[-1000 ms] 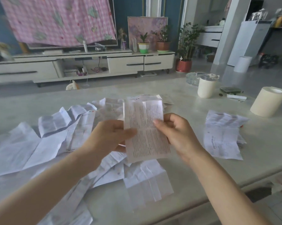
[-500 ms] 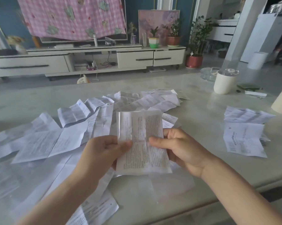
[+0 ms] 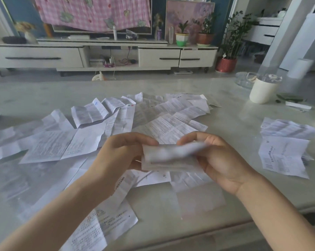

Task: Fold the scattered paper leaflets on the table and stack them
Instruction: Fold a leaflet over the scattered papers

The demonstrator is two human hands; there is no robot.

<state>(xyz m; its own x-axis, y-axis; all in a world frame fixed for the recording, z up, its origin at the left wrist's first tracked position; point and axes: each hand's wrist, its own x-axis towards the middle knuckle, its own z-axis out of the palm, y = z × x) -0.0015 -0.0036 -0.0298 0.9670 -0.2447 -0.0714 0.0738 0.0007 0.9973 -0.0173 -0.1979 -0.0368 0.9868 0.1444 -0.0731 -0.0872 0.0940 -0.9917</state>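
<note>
Gripping leaflet (image 3: 169, 157) from both ends just above table (image 3: 225, 113): left hand (image 3: 120, 153) pinching left edge, right hand (image 3: 223, 160) pinching right edge, fingers curled round paper. Motion-blurred, fold state unclear. Beneath and to left: unfolded leaflets (image 3: 84, 142) scattered, overlapping. Far right on table: small stack (image 3: 283, 153) of creased sheets, well apart from scatter. Behind stack: cream cup (image 3: 261, 93) with lid on, contents hidden; just beside it clear glass dish (image 3: 243, 81), contents unreadable

Low white media cabinet (image 3: 102, 55) along teal wall (image 3: 24, 15); potted plants (image 3: 232, 40) right; grey floor (image 3: 189, 77).
</note>
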